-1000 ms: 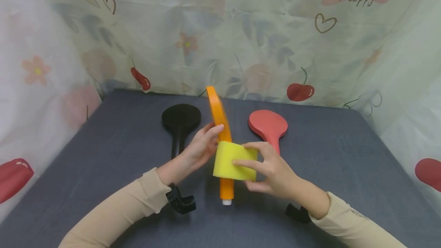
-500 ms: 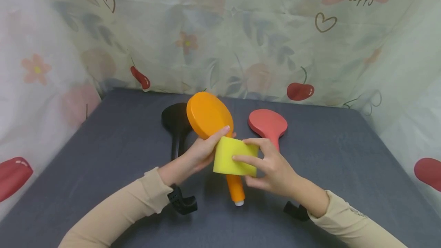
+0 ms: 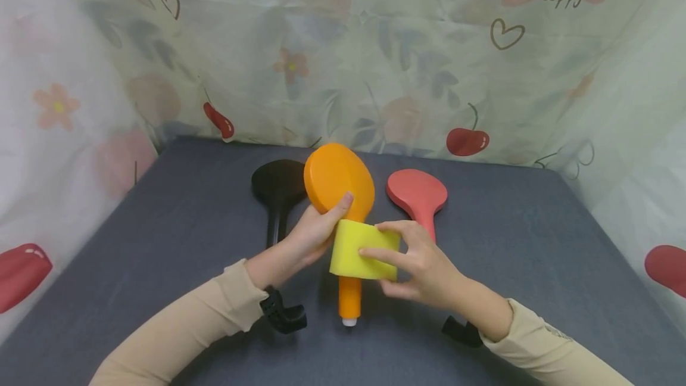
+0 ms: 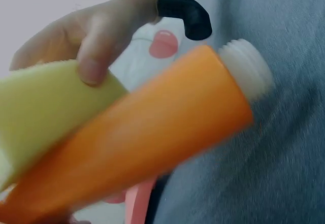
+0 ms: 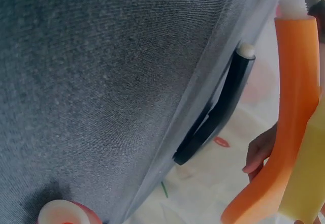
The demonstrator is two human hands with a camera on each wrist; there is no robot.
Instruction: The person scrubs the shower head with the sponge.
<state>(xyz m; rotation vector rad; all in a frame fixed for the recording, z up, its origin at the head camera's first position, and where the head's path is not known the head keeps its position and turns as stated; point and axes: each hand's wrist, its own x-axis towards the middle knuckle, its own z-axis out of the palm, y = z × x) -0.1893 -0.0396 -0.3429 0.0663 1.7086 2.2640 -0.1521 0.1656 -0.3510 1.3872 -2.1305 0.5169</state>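
An orange paddle-shaped brush [image 3: 339,186] with a round head and a white-tipped handle [image 3: 349,302] is held up over the table. My left hand [image 3: 316,231] grips its neck, the thumb lying on the head. My right hand [image 3: 415,261] holds a yellow sponge [image 3: 364,250] against the handle just below the head. The left wrist view has the orange handle [image 4: 147,137] with its white threaded end, the sponge [image 4: 51,112] and a right fingertip on it. The handle [image 5: 294,97] and the sponge's edge [image 5: 310,183] also show in the right wrist view.
A black paddle brush [image 3: 278,186] lies on the grey table [image 3: 536,255] to the left, a red one [image 3: 418,195] to the right. The black handle [image 5: 223,112] shows in the right wrist view. A printed curtain [image 3: 375,46] encloses the table on three sides.
The orange brush has turned from edge-on to showing its flat round face. Its handle swung right, then back to the middle. The sponge stays on the handle.
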